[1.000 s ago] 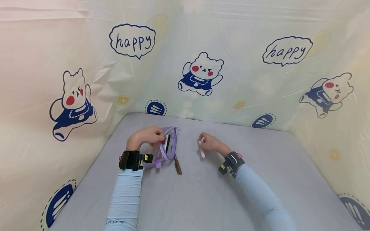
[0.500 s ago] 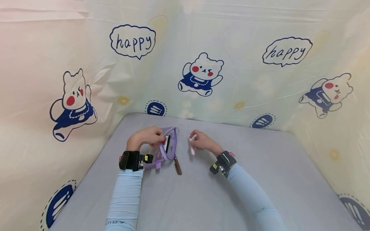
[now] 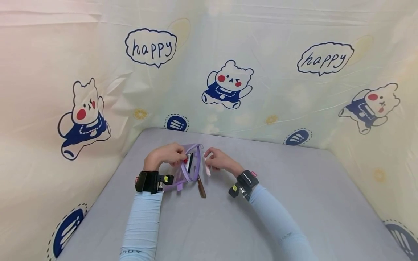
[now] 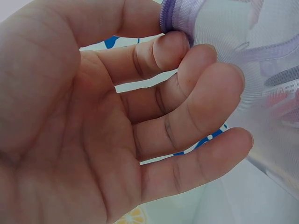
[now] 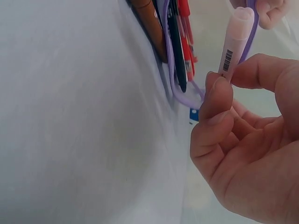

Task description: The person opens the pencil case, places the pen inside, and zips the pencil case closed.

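A see-through mesh pencil case (image 3: 197,170) with purple edging lies on its side, mouth facing right. My left hand (image 3: 168,154) pinches the purple edge of its opening between thumb and index finger; the other fingers lie along the mesh (image 4: 224,28). Inside show a black pen (image 5: 176,51) and red pens (image 5: 185,28). My right hand (image 3: 219,160) pinches a pale pink capped highlighter-like pen (image 5: 233,46) with a barcode, just right of the mouth. Below, a brown marker (image 3: 201,187) rests on the table with its upper end at the case's edge.
The grey cloth-covered table (image 3: 277,203) spreads out to the front and right. Behind it hangs a pale curtain (image 3: 267,90) printed with cartoon bears. A small purple tab (image 3: 179,187) sticks out from the case's lower side.
My right hand has moved left with the pink pen, from the middle of the table to beside the case's mouth. My left hand keeps its grip on the edge.
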Motion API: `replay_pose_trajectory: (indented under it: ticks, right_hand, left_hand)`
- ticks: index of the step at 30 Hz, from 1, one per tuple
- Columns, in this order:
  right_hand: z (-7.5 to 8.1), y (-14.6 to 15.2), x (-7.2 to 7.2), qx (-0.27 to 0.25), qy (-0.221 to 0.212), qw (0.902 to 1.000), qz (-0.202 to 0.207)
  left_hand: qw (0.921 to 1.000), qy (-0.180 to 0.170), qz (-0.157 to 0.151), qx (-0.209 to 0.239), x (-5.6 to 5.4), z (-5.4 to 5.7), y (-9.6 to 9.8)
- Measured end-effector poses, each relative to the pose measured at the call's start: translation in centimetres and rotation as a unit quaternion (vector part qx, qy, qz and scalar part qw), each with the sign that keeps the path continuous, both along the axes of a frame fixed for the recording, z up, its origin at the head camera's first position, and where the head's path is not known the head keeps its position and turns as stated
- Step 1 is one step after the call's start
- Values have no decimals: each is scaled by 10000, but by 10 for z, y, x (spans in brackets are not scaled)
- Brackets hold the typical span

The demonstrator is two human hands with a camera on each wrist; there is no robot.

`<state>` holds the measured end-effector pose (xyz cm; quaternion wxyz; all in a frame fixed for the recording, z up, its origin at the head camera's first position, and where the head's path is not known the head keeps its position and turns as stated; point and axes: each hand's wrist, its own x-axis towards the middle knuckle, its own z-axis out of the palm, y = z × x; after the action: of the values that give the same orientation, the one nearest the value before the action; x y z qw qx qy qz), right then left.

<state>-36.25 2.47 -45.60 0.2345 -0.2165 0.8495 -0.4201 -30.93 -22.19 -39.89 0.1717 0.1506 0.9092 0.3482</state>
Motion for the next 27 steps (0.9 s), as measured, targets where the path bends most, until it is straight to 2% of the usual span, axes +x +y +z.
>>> replay_pose_trajectory:
  ticks: [9, 18, 27]
  right_hand:
    - [0, -22, -1, -157, 28, 9998, 113]
    - [-2, -36, -4, -117, 65, 9999, 29]
    - [-1, -46, -3, -288, 139, 9995, -49]
  left_hand:
    - [9999, -68, 71, -41, -1, 0, -1]
    - [9999, -141, 69, -63, 0, 1, 0]
    - [9999, -147, 56, 32, -1, 0, 0]
